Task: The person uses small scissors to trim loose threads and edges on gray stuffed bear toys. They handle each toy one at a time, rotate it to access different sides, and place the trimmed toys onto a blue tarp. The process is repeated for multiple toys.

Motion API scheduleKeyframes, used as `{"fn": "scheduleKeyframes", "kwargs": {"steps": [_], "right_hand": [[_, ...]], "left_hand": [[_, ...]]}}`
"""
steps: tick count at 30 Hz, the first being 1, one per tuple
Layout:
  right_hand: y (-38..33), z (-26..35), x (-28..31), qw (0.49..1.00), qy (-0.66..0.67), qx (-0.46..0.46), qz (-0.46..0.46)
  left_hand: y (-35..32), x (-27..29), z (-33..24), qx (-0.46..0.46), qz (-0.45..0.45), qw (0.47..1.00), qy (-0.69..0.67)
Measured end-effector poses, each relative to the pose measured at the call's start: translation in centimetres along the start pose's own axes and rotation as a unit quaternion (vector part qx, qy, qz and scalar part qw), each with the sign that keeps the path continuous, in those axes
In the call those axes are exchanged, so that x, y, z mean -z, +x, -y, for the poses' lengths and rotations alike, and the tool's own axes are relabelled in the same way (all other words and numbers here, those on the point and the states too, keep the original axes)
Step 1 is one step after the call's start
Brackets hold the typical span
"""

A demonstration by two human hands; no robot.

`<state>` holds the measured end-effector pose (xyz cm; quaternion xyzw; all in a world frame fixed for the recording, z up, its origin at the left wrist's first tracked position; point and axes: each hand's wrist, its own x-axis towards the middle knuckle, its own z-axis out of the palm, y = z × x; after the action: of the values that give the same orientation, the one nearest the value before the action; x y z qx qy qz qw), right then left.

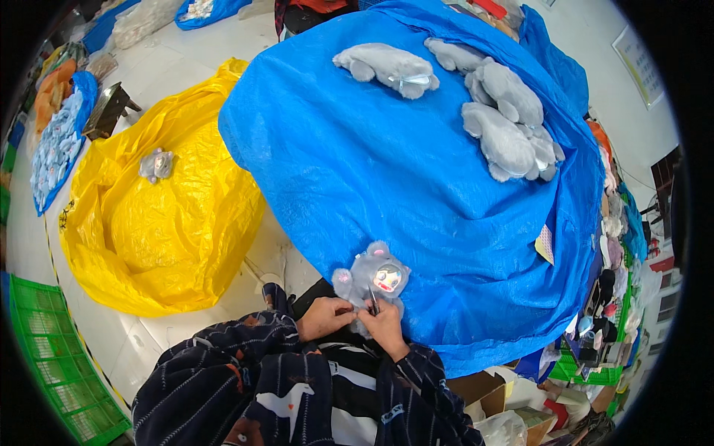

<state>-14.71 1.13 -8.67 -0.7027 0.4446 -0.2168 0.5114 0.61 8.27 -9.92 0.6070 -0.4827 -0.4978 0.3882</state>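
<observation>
A grey plush toy (362, 273) with pink inner ears and a printed doll face lies at the near edge of the blue sheet, face up. Its lower part is partly covered by my hands. My left hand (324, 318) is closed in a pinch at the toy's lower left side. Close beside it, my right hand (385, 327) grips a slim dark tool (373, 299), its tip up against the toy below the face. Most of the tool is hidden in my fingers, so its exact kind does not show.
Several grey plush pieces (506, 141) lie at the far side of the blue sheet (335, 149). A small label sheet (545, 244) rests to the right. On the left, a yellow bag (201, 215) holds another grey toy (156, 165); a green crate (59, 349) stands nearer.
</observation>
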Motion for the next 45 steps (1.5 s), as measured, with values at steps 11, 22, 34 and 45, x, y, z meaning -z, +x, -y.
{"fn": "scheduleKeyframes", "kwargs": {"steps": [11, 22, 34, 45], "right_hand": [[0.0, -0.3, -0.3, 0.969, 0.178, -0.158, 0.067], [-0.3, -0.7, 0.1, 0.979, 0.15, -0.12, 0.071], [-0.1, -1.7, 0.6, 0.974, 0.145, -0.164, -0.049], [0.6, 8.8, 4.8, 0.979, -0.036, 0.126, -0.157]], "left_hand": [[-0.6, -0.6, 2.0, 0.092, -0.017, 0.944, -0.317], [-0.5, 0.9, 2.3, 0.138, 0.031, 0.902, -0.409], [-0.8, 2.9, 1.4, 0.071, 0.014, 0.932, -0.356], [0.7, 4.8, -6.5, -0.051, -0.12, 0.972, -0.193]]}}
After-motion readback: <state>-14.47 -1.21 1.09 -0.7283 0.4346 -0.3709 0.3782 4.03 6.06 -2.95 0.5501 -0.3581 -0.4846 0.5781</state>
